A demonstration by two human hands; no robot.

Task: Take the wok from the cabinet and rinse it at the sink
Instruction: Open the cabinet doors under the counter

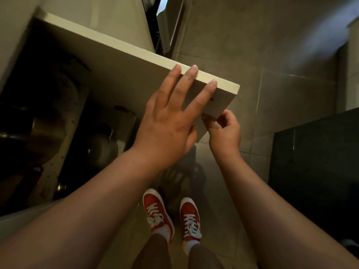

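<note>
A pale cabinet door (pixel 116 74) stands swung open toward me. My left hand (pixel 171 117) lies flat against the door's inner face, fingers spread and fingertips curled over its top edge. My right hand (pixel 223 131) pinches the door's lower outer corner between thumb and fingers. The open cabinet (pixel 48 113) at the left is dark. Rounded metal cookware (pixel 44 131) shows dimly inside, and I cannot tell which piece is the wok.
A steel pot or kettle (pixel 103 146) sits low in the cabinet. Grey floor tiles (pixel 272 74) spread to the right. A dark counter or appliance (pixel 314 162) stands at the right. My red sneakers (pixel 171 214) stand on the floor below.
</note>
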